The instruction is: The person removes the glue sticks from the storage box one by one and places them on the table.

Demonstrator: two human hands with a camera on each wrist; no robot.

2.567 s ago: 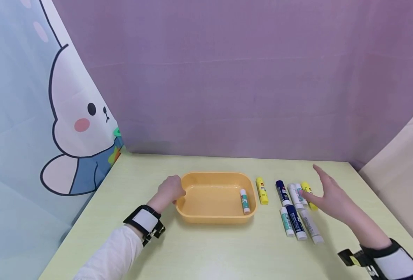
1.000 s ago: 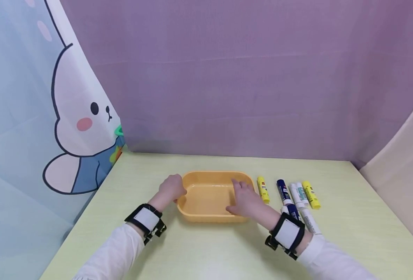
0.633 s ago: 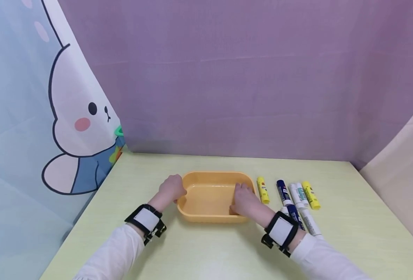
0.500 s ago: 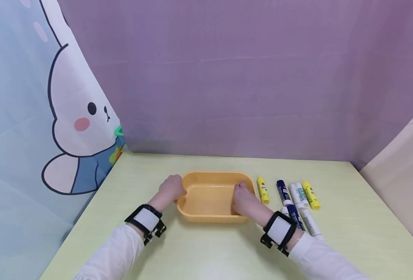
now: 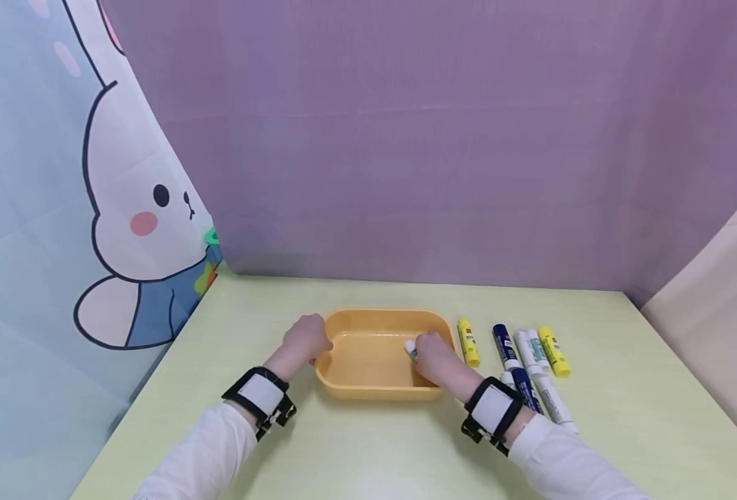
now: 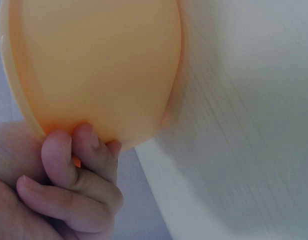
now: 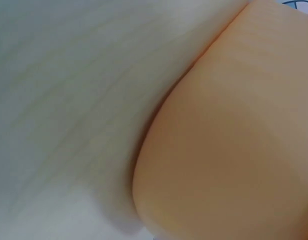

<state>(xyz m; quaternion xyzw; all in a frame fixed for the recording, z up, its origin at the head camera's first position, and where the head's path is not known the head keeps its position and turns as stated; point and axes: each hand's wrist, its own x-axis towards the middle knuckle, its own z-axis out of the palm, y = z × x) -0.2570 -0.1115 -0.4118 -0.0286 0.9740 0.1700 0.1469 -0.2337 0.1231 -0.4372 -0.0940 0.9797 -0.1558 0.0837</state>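
Note:
A shallow yellow-orange plastic tray (image 5: 374,392) stands on the table. My left hand (image 5: 306,337) grips its left rim, and in the left wrist view the curled fingers (image 6: 96,187) press against the tray's outer wall. Inside the tray's right end, my right hand (image 5: 438,360) holds a small glue stick (image 5: 410,348); its white end and a bit of green label stick out left of the fingers, while the rest is hidden by the hand. The right wrist view shows only the tray's outer side (image 7: 229,150) and the table, not the hand.
Right of the tray lies a yellow glue stick (image 5: 468,342). Farther right is a loose group: a navy stick (image 5: 504,345), another navy stick (image 5: 526,390), white ones (image 5: 551,401) and a second yellow stick (image 5: 553,351). A purple cloth (image 5: 406,153) hangs behind the table.
My right hand has come left from the stick group into the tray, its fingers have closed, and the glue stick lying there is now held with one end showing. The left hand has stayed at the rim.

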